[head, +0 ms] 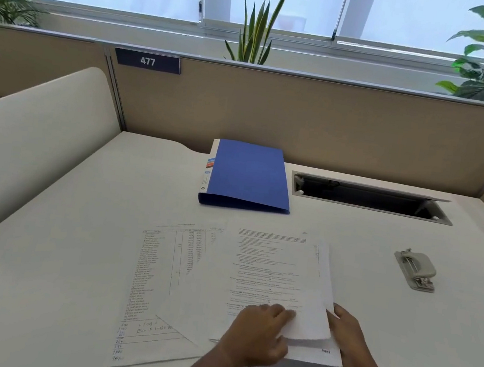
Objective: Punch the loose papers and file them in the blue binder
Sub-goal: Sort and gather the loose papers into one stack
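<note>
**A:** White loose papers (277, 282) were fanned out on the near-middle of the desk (77, 224). Thin, floppy, slick on each other. My read: they'd slide apart if lifted by one corner.

**B:** Where were the hands?

**A:** Both at the near right corner of the stack. Left hand (258, 335) lay on top of the sheets, fingers curled, thumb side pressing the top page down. Right hand (349, 330) was at the right edge, fingers tucked under or against it, pinching the corner that had lifted. Couldn't tell how many sheets it had.

**B:** Best grip?

**A:** I'd say square the edges first, then take the whole stack along one long side with both hands. Paper that light creases easily, so no hard squeeze.

**B:** All stacked?

**A:** No. One table-printed sheet (158, 280) stuck out to the left, partly under the others, with handwriting at its near end. It lay clear of both hands.

**B:** Binder?

**A:** Blue binder (248, 175) was closed, lying flat farther back, just beyond the papers, not touching them. Stiff covers, spine to the left.

**B:** Punch?

**A:** Grey hole punch (414, 270) sat to the right, well apart from the stack and untouched. Cable slot (370, 197) was open beyond it. Nothing punched yet, judging by the layout.
</note>
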`<act>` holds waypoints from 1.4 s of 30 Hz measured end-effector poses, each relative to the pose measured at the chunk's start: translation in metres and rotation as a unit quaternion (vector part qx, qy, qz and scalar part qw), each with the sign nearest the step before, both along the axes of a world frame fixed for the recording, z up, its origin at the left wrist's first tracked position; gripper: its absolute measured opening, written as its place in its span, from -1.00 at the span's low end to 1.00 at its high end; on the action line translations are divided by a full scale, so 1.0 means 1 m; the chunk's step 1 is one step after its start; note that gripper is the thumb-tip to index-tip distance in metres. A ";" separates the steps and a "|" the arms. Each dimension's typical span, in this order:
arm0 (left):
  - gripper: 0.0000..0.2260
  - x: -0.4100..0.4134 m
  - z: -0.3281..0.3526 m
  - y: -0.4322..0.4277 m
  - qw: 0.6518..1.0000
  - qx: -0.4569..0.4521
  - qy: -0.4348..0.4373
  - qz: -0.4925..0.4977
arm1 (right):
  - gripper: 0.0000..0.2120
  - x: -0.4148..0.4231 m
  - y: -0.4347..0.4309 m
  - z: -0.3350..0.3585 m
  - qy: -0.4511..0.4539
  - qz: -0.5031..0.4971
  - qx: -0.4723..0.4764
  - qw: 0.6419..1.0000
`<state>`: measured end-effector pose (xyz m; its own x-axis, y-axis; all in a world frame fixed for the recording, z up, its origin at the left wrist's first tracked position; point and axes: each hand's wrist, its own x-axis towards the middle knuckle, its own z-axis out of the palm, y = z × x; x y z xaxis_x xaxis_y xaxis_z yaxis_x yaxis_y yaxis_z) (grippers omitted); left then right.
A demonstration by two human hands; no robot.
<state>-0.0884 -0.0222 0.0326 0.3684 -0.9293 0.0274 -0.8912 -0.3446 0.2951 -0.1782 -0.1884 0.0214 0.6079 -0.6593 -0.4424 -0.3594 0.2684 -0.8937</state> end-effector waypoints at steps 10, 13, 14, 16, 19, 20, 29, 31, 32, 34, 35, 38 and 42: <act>-0.71 0.015 -0.010 0.015 0.998 -0.039 0.037 0.032 | -0.72 0.000 0.000 -0.005 0.023 0.025 -0.007 0.999; -0.67 0.035 -0.010 0.023 0.982 -0.092 -0.045 0.158 | -0.70 -0.003 -0.006 0.000 0.024 0.018 -0.010 0.999; -0.62 0.043 -0.007 0.027 0.973 -0.056 -0.048 0.220 | -0.70 -0.005 -0.010 0.002 0.023 0.008 -0.011 1.000; -0.55 0.063 -0.008 0.035 0.944 0.052 -0.028 0.323 | -0.68 -0.012 -0.020 0.005 0.024 -0.019 -0.022 0.999; -0.42 0.082 -0.010 0.047 0.902 0.119 0.001 0.415 | -0.66 -0.026 -0.039 0.008 0.029 -0.067 -0.047 0.996; -0.38 0.085 -0.010 0.049 0.895 0.123 0.014 0.429 | -0.65 -0.031 -0.045 0.009 0.026 -0.084 -0.047 0.995; -0.34 0.104 0.006 0.039 0.853 0.126 0.117 0.493 | -0.65 -0.046 -0.056 0.005 0.022 -0.150 0.000 0.988; -0.38 0.107 0.008 0.040 0.846 0.127 0.136 0.500 | -0.64 -0.045 -0.051 0.001 0.020 -0.145 0.013 0.989; -0.42 0.109 0.007 0.041 0.845 0.123 0.152 0.497 | -0.64 -0.044 -0.049 -0.001 0.018 -0.142 0.017 0.989; -0.50 0.109 0.007 0.044 0.844 0.112 0.193 0.487 | -0.64 -0.044 -0.046 -0.005 0.016 -0.137 0.024 0.990; -0.54 0.108 0.009 0.045 0.844 0.099 0.214 0.483 | -0.64 -0.045 -0.046 -0.007 0.014 -0.134 0.026 0.991; -0.88 0.110 0.021 0.049 0.848 0.010 0.251 0.467 | -0.64 -0.045 -0.046 -0.008 0.010 -0.120 0.034 0.992; -0.93 0.111 0.076 0.036 0.875 -0.114 0.225 0.413 | -0.64 -0.041 -0.042 -0.010 -0.003 -0.104 0.041 0.994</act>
<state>0.0227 0.0133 0.1089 0.9333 -0.3292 -0.1435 -0.1409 -0.7032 0.6969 -0.2194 -0.2303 0.0118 0.4655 -0.7327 -0.4965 -0.2833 0.4081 -0.8679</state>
